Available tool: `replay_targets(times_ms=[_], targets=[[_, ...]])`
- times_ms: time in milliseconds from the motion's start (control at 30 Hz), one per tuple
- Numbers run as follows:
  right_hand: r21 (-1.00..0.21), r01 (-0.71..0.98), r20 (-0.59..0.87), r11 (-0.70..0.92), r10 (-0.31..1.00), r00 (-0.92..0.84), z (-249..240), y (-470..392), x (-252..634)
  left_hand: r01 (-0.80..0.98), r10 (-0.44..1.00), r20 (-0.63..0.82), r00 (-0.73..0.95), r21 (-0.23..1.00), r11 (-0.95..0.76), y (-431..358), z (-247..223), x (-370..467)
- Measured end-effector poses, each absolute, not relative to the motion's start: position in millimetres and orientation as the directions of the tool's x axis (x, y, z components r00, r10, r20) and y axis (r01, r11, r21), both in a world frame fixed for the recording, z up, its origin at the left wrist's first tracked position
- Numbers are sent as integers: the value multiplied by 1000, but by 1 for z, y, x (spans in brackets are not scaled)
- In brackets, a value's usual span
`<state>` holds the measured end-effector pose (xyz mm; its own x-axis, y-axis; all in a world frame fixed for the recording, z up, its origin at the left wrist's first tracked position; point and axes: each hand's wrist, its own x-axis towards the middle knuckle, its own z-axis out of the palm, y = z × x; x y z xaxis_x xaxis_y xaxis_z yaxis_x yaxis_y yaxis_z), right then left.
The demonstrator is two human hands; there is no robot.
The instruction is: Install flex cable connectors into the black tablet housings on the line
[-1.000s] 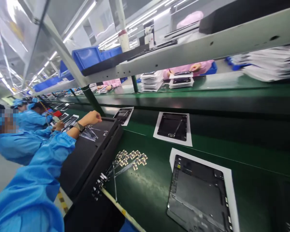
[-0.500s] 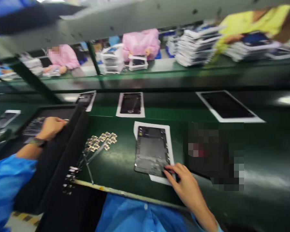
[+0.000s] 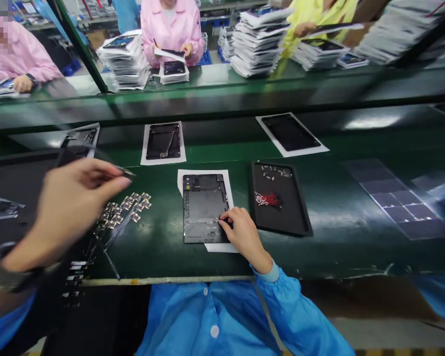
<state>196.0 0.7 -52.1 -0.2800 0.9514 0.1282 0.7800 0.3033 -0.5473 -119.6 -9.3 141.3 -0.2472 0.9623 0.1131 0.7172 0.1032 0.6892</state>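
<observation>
A black tablet housing (image 3: 203, 205), open side up, lies on a white sheet (image 3: 180, 179) on the green bench. My left hand (image 3: 72, 200), blurred by motion, is raised over the left side, pinching a small thin dark part (image 3: 126, 172). Over the housing's right edge, my right hand (image 3: 244, 235) has thumb and forefinger pressed together, touching its lower right area. Whatever sits between those fingertips is too small to make out. Small gold-and-dark connector boards (image 3: 124, 208) with strip cables lie beside my left hand.
Right of the housing, a black tray (image 3: 282, 220) holds red-and-white wires (image 3: 267, 199) and small metal parts. Another black tray (image 3: 15, 173) with strip cables is at left. Farther back lie more tablet housings (image 3: 163, 141). Co-workers sit beyond, among stacked tablets (image 3: 259, 44).
My left hand has come up and rightward from the left tray with the small part. My right hand has moved a little up along the housing's right edge. The camera view has shifted.
</observation>
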Motion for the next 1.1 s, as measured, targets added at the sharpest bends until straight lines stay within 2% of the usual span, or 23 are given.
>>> replay_targets(times_ms=[33, 133, 233, 300, 433, 733, 1100], targets=[[-561, 770, 111, 304, 949, -293, -51, 2, 195, 670, 971, 73, -228, 735, 102, -7, 128, -96], [-657, 700, 53, 279, 944, -326, -46, 1, 195, 600, 988, -147, 45, 795, 91, 2, 81, -42], [-768, 596, 11, 234, 936, -353, -43, -1, 195, 574, 915, -332, 229, 805, 148, 10, 36, -14], [-807, 551, -3, 212, 931, -364, -43, -2, 196, 561, 874, -386, 294, 810, 169, 13, 15, -5], [-848, 490, 3, 202, 926, -376, -42, -2, 199, 537, 855, -372, 363, 833, 134, 18, -4, 5], [-890, 419, -7, 179, 915, -404, -40, -4, 204, 496, 825, -353, 442, 862, 103, 20, -13, 9], [-895, 416, -29, 158, 913, -408, -38, -4, 205, 522, 867, -294, 401, 851, 47, 13, -15, 15]])
